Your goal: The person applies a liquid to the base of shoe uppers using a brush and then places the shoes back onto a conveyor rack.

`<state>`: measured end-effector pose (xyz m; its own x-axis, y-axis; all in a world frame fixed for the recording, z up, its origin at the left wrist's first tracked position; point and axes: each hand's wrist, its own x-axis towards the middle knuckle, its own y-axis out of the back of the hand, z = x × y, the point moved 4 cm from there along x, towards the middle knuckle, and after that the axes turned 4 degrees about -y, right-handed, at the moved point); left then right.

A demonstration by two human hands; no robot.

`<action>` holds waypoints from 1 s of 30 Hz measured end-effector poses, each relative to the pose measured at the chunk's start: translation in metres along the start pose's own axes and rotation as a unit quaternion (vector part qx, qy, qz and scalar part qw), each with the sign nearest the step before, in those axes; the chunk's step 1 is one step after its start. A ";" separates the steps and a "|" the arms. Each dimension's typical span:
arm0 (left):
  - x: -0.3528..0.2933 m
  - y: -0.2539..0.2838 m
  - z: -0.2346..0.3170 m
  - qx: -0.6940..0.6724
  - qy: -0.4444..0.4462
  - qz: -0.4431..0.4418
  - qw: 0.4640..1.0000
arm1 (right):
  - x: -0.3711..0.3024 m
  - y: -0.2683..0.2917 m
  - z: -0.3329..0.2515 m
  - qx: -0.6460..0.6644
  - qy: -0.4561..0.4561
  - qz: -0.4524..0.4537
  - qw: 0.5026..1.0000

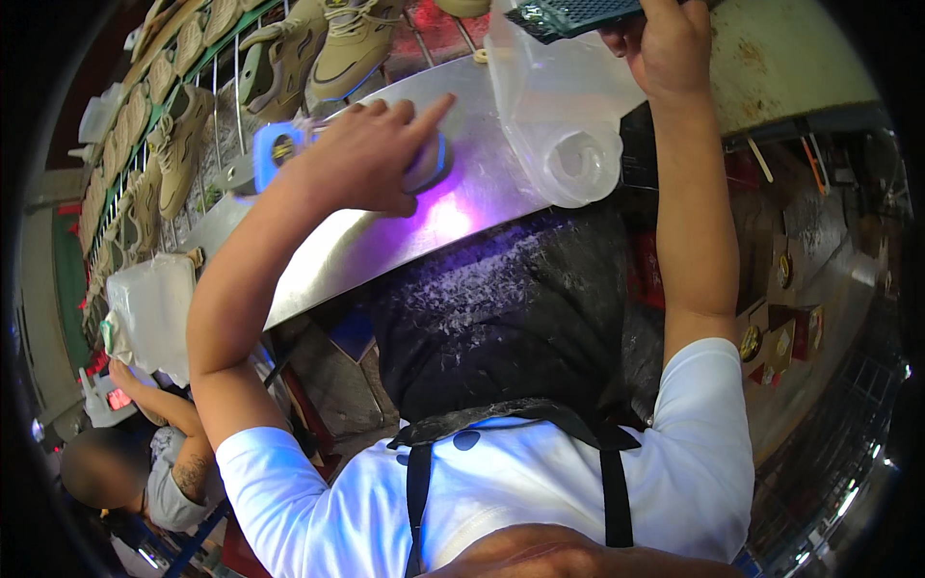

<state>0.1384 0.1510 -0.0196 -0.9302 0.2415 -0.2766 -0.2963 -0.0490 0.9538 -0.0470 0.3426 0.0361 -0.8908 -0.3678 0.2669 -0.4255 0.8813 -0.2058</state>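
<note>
My left hand [381, 154] is over the metal worktop, its index finger stretched and thumb apart. Beneath it lies a blue-lit object [279, 149], perhaps a shoe; my hand and forearm hide most of it, and I cannot tell whether they touch. At the top edge my right hand [670, 48] is closed on a dark teal piece with a grid-like surface [573, 17], partly cut off by the frame. Below that piece stands a translucent plastic container [540, 87] with a round, ring-like part at its near end.
Beige shoes [352, 43] and soles [159, 72] sit on a wire rack at the far left. A purple-white glow falls on the metal worktop [337, 265]. Another person [173, 462] works at lower left, near a clear plastic bin [154, 303]. Boxes [785, 337] stand at right.
</note>
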 end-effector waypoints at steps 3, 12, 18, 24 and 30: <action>-0.037 0.035 -0.021 -0.082 -0.007 0.177 0.981 | -0.035 0.021 -0.023 -0.093 0.036 -0.056 0.993; -0.118 0.042 -0.046 -0.175 -0.126 0.480 0.851 | -0.120 0.053 -0.007 -0.387 -0.100 -0.135 0.907; -0.097 -0.002 -0.026 -0.131 0.010 0.304 0.943 | -0.133 0.057 0.005 -0.427 -0.106 -0.191 0.877; -0.093 -0.001 -0.018 0.050 -0.036 0.357 0.932 | -0.114 0.072 0.019 -0.325 -0.156 -0.241 0.901; -0.098 -0.018 -0.022 0.229 -0.074 0.347 0.906 | -0.105 0.078 0.006 -0.365 -0.098 -0.265 0.887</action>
<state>0.2303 0.1067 -0.0119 -0.8084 0.4363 0.3952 0.5020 0.1603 0.8499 0.0125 0.4478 -0.0138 -0.6375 -0.7694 -0.0396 -0.6399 0.5001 0.5834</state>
